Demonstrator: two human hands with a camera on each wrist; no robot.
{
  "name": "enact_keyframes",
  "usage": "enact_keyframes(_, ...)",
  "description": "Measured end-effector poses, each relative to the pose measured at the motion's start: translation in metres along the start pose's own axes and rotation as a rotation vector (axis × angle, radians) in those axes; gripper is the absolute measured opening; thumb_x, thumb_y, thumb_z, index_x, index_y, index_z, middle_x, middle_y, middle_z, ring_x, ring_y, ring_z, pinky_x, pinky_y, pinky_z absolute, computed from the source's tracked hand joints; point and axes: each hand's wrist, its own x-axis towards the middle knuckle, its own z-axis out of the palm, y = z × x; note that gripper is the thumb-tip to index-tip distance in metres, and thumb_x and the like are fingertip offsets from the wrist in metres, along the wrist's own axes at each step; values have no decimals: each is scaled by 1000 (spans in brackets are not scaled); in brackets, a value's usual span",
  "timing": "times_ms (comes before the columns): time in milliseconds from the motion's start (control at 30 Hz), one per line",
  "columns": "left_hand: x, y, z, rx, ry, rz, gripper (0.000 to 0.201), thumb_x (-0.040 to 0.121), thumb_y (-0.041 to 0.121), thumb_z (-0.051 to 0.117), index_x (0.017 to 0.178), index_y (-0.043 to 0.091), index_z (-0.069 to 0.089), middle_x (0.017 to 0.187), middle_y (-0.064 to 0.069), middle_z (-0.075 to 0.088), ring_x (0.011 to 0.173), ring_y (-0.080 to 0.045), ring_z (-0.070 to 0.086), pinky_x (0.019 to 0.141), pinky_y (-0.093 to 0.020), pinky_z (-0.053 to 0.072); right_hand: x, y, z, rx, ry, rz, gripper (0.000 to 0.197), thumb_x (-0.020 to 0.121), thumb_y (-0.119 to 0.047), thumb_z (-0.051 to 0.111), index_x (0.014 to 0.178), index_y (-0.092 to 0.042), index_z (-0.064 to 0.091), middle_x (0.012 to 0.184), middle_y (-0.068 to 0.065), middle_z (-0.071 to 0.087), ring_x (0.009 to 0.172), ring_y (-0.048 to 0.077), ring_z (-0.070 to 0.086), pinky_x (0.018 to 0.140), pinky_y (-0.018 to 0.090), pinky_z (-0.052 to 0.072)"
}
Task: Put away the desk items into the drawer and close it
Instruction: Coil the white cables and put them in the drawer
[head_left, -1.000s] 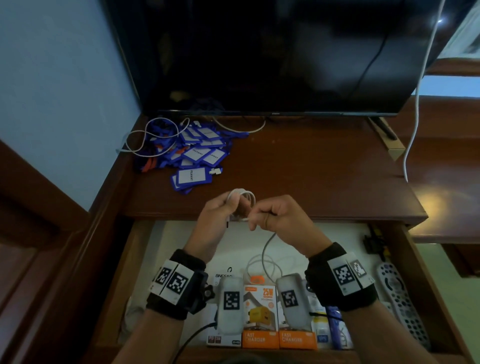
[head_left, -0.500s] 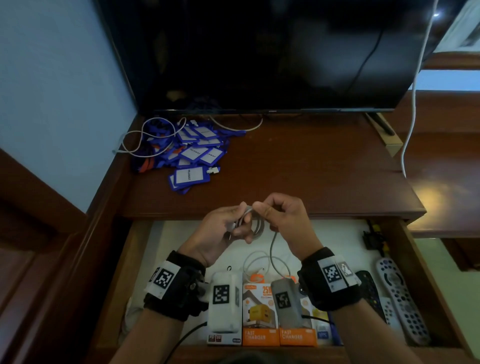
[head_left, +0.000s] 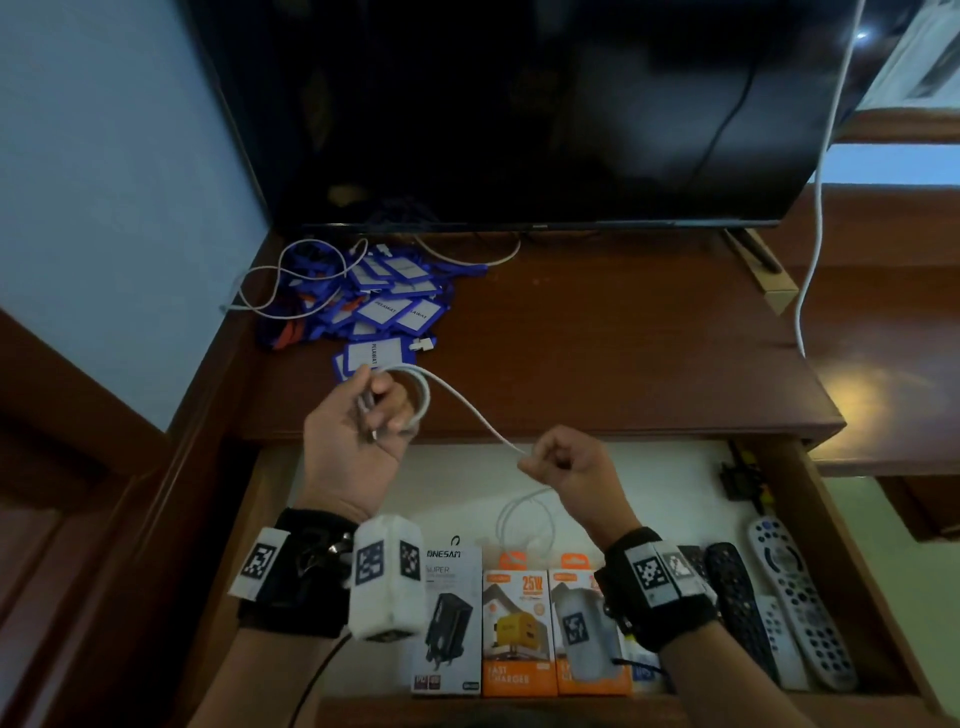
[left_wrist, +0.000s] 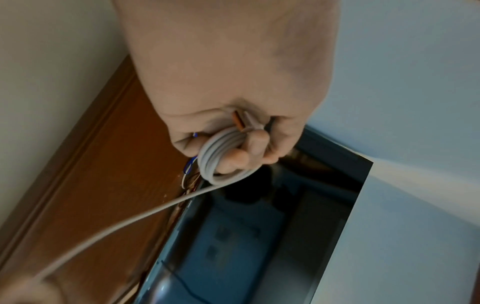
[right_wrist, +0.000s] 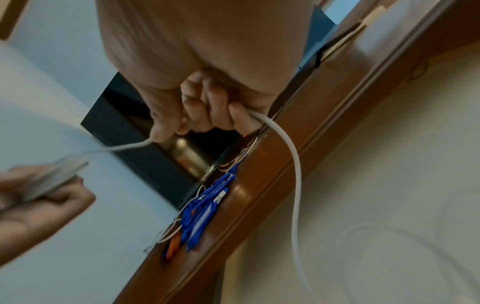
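Open drawer (head_left: 789, 519): three charger boxes (head_left: 519, 629), three remotes (head_left: 800, 603)

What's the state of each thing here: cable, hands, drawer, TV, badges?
White charging cable: partly coiled, tail hanging into drawer.
Left hand: grips the coil.
Right hand: pinches the free run.
Wooden drawer: open.
Black TV screen: dark.
Blue-framed badge holders: piled on desk.

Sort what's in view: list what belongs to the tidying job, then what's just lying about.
Job: white cable, coil gripped by left hand, strand pinched by right hand; blue tags; open drawer.
Lying about: TV, remotes, charger boxes.
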Motion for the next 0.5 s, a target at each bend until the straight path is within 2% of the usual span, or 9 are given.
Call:
enact_keyframes(67, 1, 0, 0, 48, 66, 62, 27, 92, 31, 43, 70, 16, 48, 54, 4, 39, 53, -10, 33, 54, -21, 32, 2, -8, -3, -7, 45, -67, 16, 78, -2, 74, 68, -9, 64, 61, 9, 55, 57, 12, 46, 56, 19, 41)
enact_keyframes(100, 2, -1, 2, 101, 96, 76, 31, 96, 31, 40, 69, 17, 47, 55, 3, 38, 53, -10, 33, 56, -22, 30, 4, -14, -3, -36, 35, -97, 14, 77, -1, 74, 67, -8, 67, 61, 9, 58, 57, 9, 48, 56, 17, 42)
enact_keyframes(167, 2, -6, 4, 327, 143, 108, 38, 103, 30, 34, 68, 19, 44, 57, 2, 36, 54, -12, 37, 64, -27, 30, 5, -29, 0, -123, -66, -149, 9, 76, 1, 74, 69, -3, 71, 63, 2, 63, 57, 1, 54, 57, 11, 44)
enact_keyframes(267, -5, -13, 14, 692, 174, 157, 39, 104, 32, 31, 70, 18, 45, 63, 2, 48, 64, -14, 50, 80, -33, 36, 5, -49, 4, -216, -281, -189, 2, 77, 2, 73, 74, 2, 72, 66, -6, 64, 61, 0, 60, 61, 11, 48)
enact_keyframes(300, -8, -15, 18, 739, 181, 161, 40, 104, 33, 31, 72, 15, 49, 67, 0, 54, 67, -13, 55, 82, -33, 38, 5, -55, 6, -220, -327, -205, 2, 76, 2, 73, 74, 2, 72, 66, -5, 65, 62, 2, 60, 62, 13, 50)
enact_keyframes(367, -10, -19, 25, 799, 182, 153, 46, 104, 35, 30, 85, 3, 59, 77, -5, 64, 71, -7, 61, 77, -28, 38, 5, -63, 8, -195, -383, -233, 3, 76, 3, 73, 74, 1, 72, 67, -4, 65, 63, 4, 61, 64, 15, 51)
enact_keyframes(433, -11, -24, 28, 843, 158, 140, 51, 104, 36, 30, 100, -7, 58, 83, -3, 68, 75, -3, 62, 74, -25, 37, 4, -68, 8, -167, -385, -254, 10, 77, 5, 71, 75, -5, 72, 67, -8, 64, 63, 1, 61, 64, 13, 49)
enact_keyframes(500, -14, -30, 28, 903, 100, 135, 50, 104, 38, 29, 101, -3, 59, 84, -1, 69, 83, -8, 61, 77, -28, 39, 5, -69, 7, -139, -341, -286, 13, 78, 5, 70, 76, -7, 72, 66, -12, 64, 63, -1, 61, 63, 12, 48)
